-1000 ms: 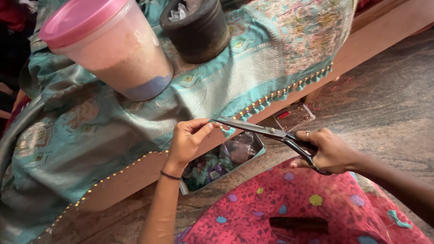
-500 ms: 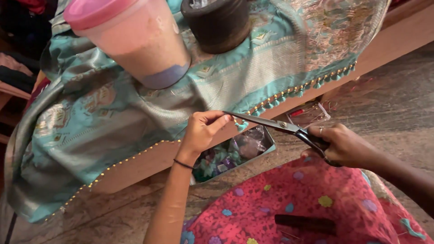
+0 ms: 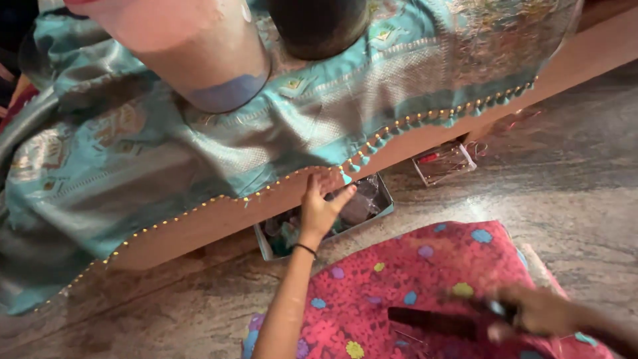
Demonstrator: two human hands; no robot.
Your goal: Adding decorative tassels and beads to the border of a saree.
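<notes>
My left hand point(image 3: 322, 207) reaches up with its fingers spread, the fingertips at the beaded, tasselled edge of a teal patterned fabric point(image 3: 199, 153) that hangs over a wooden board point(image 3: 219, 223). It holds nothing. My right hand point(image 3: 539, 312) is low on the right over a pink spotted cloth point(image 3: 412, 279) on my lap. It is blurred and closed on the handles of the scissors point(image 3: 495, 308). A dark flat object point(image 3: 432, 322) lies on the pink cloth just left of that hand.
A pale plastic jar point(image 3: 193, 46) and a dark round container point(image 3: 319, 26) stand on the fabric. Under the board sit an open box of small items point(image 3: 372, 199) and a small clear box point(image 3: 445, 163). Stone floor point(image 3: 565, 193) lies on the right.
My right hand has dropped with the scissors from the fabric edge down to the pink cloth. My left hand has opened and let go of its pinch on the edge.
</notes>
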